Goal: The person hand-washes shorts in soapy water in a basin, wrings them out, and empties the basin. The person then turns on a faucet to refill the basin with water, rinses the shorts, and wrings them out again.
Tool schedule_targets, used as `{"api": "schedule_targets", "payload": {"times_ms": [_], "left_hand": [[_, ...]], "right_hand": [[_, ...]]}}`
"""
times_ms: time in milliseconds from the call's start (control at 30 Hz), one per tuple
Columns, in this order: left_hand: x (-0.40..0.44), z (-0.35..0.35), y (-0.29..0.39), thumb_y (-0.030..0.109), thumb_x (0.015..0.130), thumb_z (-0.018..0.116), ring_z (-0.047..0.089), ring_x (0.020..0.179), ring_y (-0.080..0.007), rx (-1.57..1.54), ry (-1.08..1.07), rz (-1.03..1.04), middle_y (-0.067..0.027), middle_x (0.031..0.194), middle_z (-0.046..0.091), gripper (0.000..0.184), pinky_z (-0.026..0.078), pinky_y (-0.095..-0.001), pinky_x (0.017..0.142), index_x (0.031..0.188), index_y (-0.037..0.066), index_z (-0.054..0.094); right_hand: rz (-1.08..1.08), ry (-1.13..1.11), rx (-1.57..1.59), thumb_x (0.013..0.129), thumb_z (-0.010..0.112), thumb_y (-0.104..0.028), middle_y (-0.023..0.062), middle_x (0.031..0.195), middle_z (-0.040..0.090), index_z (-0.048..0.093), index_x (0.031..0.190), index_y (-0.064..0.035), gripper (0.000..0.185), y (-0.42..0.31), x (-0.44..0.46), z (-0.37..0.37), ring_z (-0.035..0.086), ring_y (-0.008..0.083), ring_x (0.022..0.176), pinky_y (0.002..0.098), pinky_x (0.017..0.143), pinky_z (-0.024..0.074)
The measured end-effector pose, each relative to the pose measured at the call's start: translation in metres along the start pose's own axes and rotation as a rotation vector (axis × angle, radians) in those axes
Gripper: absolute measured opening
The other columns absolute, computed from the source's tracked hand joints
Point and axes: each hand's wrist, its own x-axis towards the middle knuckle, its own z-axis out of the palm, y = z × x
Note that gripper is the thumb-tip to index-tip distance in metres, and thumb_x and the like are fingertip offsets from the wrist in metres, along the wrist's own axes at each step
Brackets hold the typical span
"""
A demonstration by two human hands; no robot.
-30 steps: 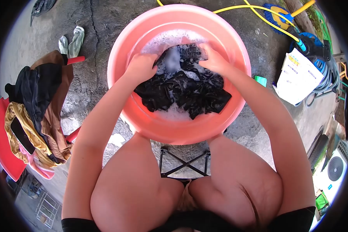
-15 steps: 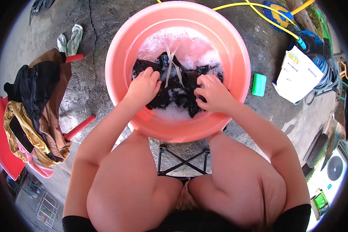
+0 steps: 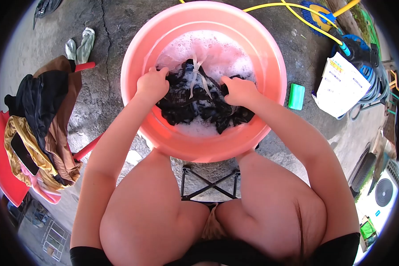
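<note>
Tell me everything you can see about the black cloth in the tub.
The black cloth looks soaked and lies bunched and creased in the pink tub, with whitish suds around it. A thin pale cord lies over its upper middle, ends loose. The left hand grips one side, the right hand the other. The folds hide its full shape, so I can't tell the garment type.

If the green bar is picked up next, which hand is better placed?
Likely the right hand: it is on the side of the pink basin nearest the green bar, while the left hand is farther across. Both grip the black cloth.
</note>
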Motion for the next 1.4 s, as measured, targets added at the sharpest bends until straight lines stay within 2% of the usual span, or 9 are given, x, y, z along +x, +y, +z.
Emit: {"api": "schedule_targets", "payload": {"times_ms": [233,300,433,533,700,933,1067,1200,1400], "left_hand": [[-0.023,-0.022,-0.021,0.017,0.078,0.057,0.062,0.097,-0.0330,-0.044,0.102,-0.083,-0.0170,0.113,0.056,0.024,0.052,-0.0423,0.083,0.097,0.003,0.060],[-0.036,-0.010,-0.023,0.012,0.076,0.058,0.060,0.100,-0.0304,0.054,0.229,0.061,-0.0152,0.115,0.055,0.027,0.052,-0.0417,0.083,0.102,0.003,0.059],[-0.034,0.020,-0.028,0.003,0.074,0.059,0.057,0.104,-0.0263,-0.033,0.404,0.393,-0.0110,0.114,0.053,0.039,0.052,-0.0388,0.082,0.112,0.008,0.054],[-0.032,0.024,-0.023,0.004,0.075,0.059,0.059,0.100,-0.0259,-0.056,0.399,0.383,-0.0098,0.109,0.053,0.044,0.052,-0.0379,0.078,0.117,0.013,0.050],[-0.028,0.011,-0.010,0.012,0.075,0.064,0.061,0.095,-0.0252,0.079,0.200,0.211,-0.0092,0.098,0.056,0.030,0.053,-0.0384,0.074,0.104,0.014,0.057],[-0.044,-0.027,-0.026,0.010,0.069,0.062,0.058,0.095,-0.0247,-0.034,0.504,0.219,-0.0068,0.086,0.058,0.013,0.052,-0.0377,0.074,0.082,0.009,0.061],[-0.069,-0.037,-0.048,0.000,0.061,0.059,0.054,0.107,-0.0276,-0.037,0.518,0.414,-0.0067,0.095,0.062,0.012,0.044,-0.0421,0.090,0.072,0.003,0.056],[-0.081,-0.028,-0.069,0.002,0.062,0.061,0.052,0.114,-0.0278,-0.034,0.278,0.520,-0.0074,0.103,0.062,0.021,0.035,-0.0457,0.105,0.083,0.006,0.058],[-0.094,-0.020,-0.063,0.021,0.065,0.074,0.050,0.116,-0.0234,0.046,0.238,0.528,-0.0058,0.108,0.057,0.044,0.024,-0.0464,0.114,0.104,0.010,0.058]], "right_hand": [[0.024,0.168,0.268,0.079,0.065,-0.032,0.0160,0.092,0.064,0.063,0.096,-0.0045,0.033,0.047,-0.030,-0.020,0.061,0.0336,0.089,0.0414,0.080,0.0481],[0.059,0.217,0.219,0.079,0.068,-0.038,0.0172,0.097,0.060,0.066,0.094,-0.0039,0.038,0.043,-0.046,-0.016,0.059,0.0345,0.089,0.0422,0.080,0.0474],[-0.210,0.529,-0.122,0.077,0.071,-0.032,0.0167,0.118,0.049,0.064,0.109,-0.0041,0.043,0.043,-0.061,0.004,0.056,0.0327,0.098,0.0405,0.082,0.0474],[-0.324,0.459,0.069,0.077,0.071,-0.030,0.0164,0.115,0.050,0.057,0.120,-0.0025,0.053,0.028,-0.058,0.018,0.055,0.0299,0.099,0.0389,0.087,0.0466],[-0.358,0.352,-0.220,0.065,0.077,-0.038,0.0071,0.090,0.052,0.050,0.130,-0.0070,0.077,0.001,-0.069,0.016,0.050,0.0223,0.087,0.0361,0.076,0.0338],[-0.348,0.343,-0.276,0.071,0.071,-0.023,0.0047,0.081,0.053,0.063,0.114,-0.0159,0.044,0.029,-0.060,0.012,0.055,0.0207,0.081,0.0361,0.075,0.0356],[-0.319,0.337,-0.297,0.071,0.069,-0.019,0.0025,0.080,0.052,0.070,0.101,-0.0186,0.030,0.041,-0.078,0.001,0.055,0.0187,0.080,0.0341,0.075,0.0364],[-0.357,0.350,-0.282,0.070,0.070,-0.018,0.0019,0.083,0.051,0.069,0.104,-0.0176,0.034,0.045,-0.095,0.009,0.053,0.0193,0.085,0.0352,0.078,0.0374],[-0.313,0.418,-0.310,0.067,0.070,-0.015,0.0023,0.093,0.053,0.066,0.107,-0.0105,0.041,0.038,-0.098,0.018,0.052,0.0218,0.095,0.0385,0.085,0.0387]]}}
